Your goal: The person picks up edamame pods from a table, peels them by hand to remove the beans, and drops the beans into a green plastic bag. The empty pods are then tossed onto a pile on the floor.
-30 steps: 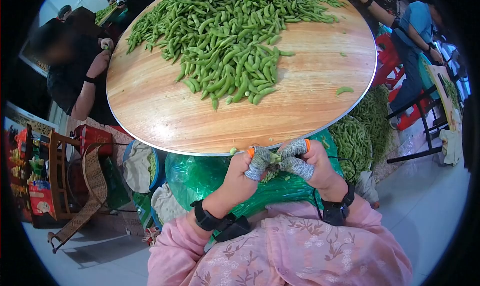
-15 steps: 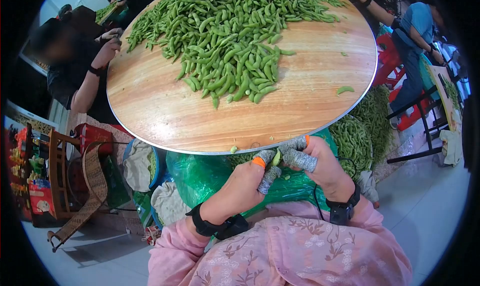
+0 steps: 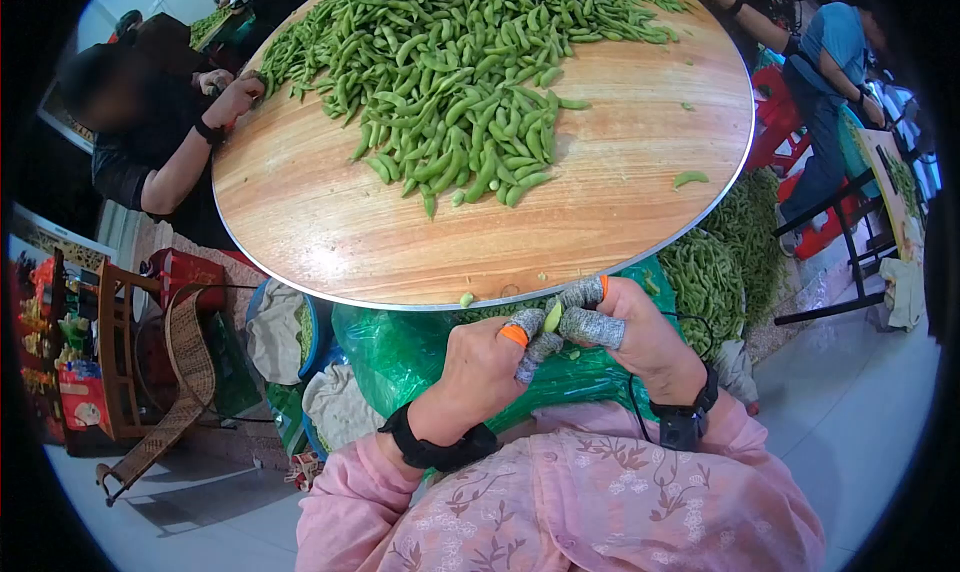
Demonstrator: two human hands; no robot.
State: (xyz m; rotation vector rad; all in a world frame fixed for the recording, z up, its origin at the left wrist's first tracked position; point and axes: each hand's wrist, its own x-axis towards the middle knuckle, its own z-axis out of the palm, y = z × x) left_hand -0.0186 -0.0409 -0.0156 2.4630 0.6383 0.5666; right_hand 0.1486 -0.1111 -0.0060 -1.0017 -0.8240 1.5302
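Observation:
Both my hands meet just below the near edge of the round wooden table [image 3: 400,257]. A green pod [image 3: 553,317] is pinched between them. My left hand [image 3: 490,357] grips it from the left, with grey wrapping on the fingers and an orange band. My right hand [image 3: 635,337], its fingers wrapped in the same grey, closes on the pod from the right. A large heap of green pods [image 3: 450,82] covers the far part of the table. A small green piece [image 3: 466,299] lies at the near edge.
A green plastic bag [image 3: 385,347] lies beneath my hands. More pods [image 3: 705,282] are heaped at right below the table. At left a co-worker's hand [image 3: 235,100] reaches the table edge; another person [image 3: 835,67] sits at right. A wooden chair [image 3: 120,352] stands at lower left.
My hands have turned slightly around the pod, and my left fingers have drawn closer to it. The co-worker's hand at left has moved right, towards the pod heap.

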